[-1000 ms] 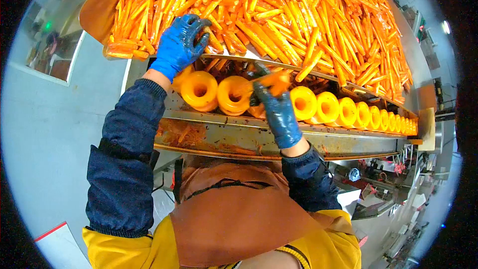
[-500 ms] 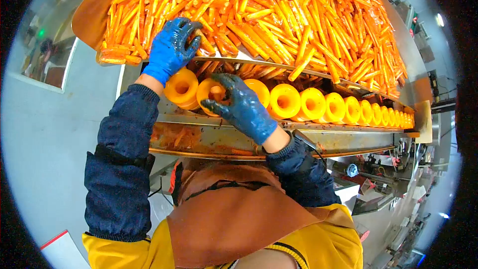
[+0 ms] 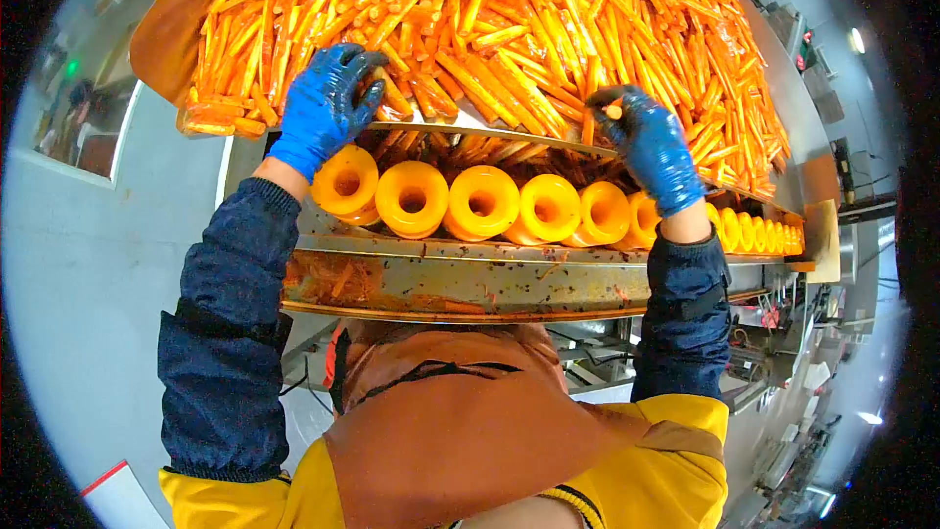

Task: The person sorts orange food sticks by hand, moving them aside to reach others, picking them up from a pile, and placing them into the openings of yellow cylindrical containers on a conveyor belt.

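Observation:
A broad heap of glossy orange sticks (image 3: 548,59) lies at the top of the head view. At its front left edge is my left hand (image 3: 325,103) in a wet blue glove, its fingers and thumb curled round a short orange stick (image 3: 395,96). Further right, my right hand (image 3: 654,147), also gloved in blue, is closed in a pinch on another orange stick (image 3: 614,112), whose pale cut end shows. Below both hands runs a row of yellow-orange cups with round central holes, the nearest being a large cup (image 3: 412,199); my right wrist hides part of the row.
A metal edge (image 3: 499,134) separates the heap from the cup row. In front of the cups is a stained metal trough (image 3: 470,279). A brown apron (image 3: 450,431) covers my front. Machinery and floor show at the right, a grey wall at the left.
My right hand has moved up and right, from the second cup to the heap's front edge, and now pinches a stick. The second cup's hole shows dark now. My left hand has barely moved.

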### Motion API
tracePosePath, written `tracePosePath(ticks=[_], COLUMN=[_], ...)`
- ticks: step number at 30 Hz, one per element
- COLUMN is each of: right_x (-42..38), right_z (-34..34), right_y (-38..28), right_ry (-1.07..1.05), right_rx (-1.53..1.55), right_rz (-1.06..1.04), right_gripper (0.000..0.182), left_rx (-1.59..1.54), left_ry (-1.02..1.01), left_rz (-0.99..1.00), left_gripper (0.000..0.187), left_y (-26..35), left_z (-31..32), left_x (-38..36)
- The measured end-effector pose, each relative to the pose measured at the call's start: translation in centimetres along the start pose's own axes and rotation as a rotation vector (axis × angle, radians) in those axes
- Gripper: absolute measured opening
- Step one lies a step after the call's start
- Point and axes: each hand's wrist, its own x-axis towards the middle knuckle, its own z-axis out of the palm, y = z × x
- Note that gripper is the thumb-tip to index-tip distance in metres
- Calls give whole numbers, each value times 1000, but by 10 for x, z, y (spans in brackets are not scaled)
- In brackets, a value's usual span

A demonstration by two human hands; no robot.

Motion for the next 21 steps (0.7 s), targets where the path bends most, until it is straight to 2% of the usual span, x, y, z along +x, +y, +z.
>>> tracePosePath(ticks=[1, 2, 3, 5, 7, 9, 10, 11, 13, 15, 17, 18, 20, 21], right_x=[4, 8, 13, 23, 27, 17, 11, 3, -12, -28, -39, -41, -42, -42], right_z=[-5, -8, -1, 17, 18, 13, 8, 13, 30, 58, 94, 103, 114, 113], right_y=[1, 1, 3, 10, 8, 8, -7, -20, -47, -78, -85, -86, -90, -95], right_ry=[56, 8, 11, -182, -203, 120, 215, 209, 210, 97, -98, -98, 101, 96], right_rx=[-90, -277, -268, -505, -592, -341, -234, -236, 896, 1135, 1110, 1112, 1013, 1012], right_rz=[-86, -144, -147, -131, -118, -164, -166, -167, 154, 240, 328, 329, 277, 277], right_gripper=[27, 32, 32, 36, 33, 30, 24, 24, 22, 22, 23, 23, 21, 21], left_rx=[-16, -6, -1, 5, 24, 7, 11, 7, -2, 11, 24, 23, 23, 18], left_ry=[10, 9, 0, -22, -21, -4, -15, -15, -14, -8, -4, -4, -4, -7], left_rz=[-2, -4, -1, 9, 16, 25, 26, 20, 26, 24, 23, 25, 22, 26], left_gripper=[25, 25, 26, 27, 28, 28, 28, 28, 28, 28, 27, 27, 27, 27], left_y=[0, 0, 0, 0, -2, -3, -4, -5, -4, -5, -4, -2, -4, -5], left_z=[-1, -1, -2, -3, -3, 1, 1, 1, 1, 3, 2, 1, 0, 0], left_x=[0, 0, 1, 2, 2, 0, 0, 0, 0, 0, 0, 0, 0, -1])
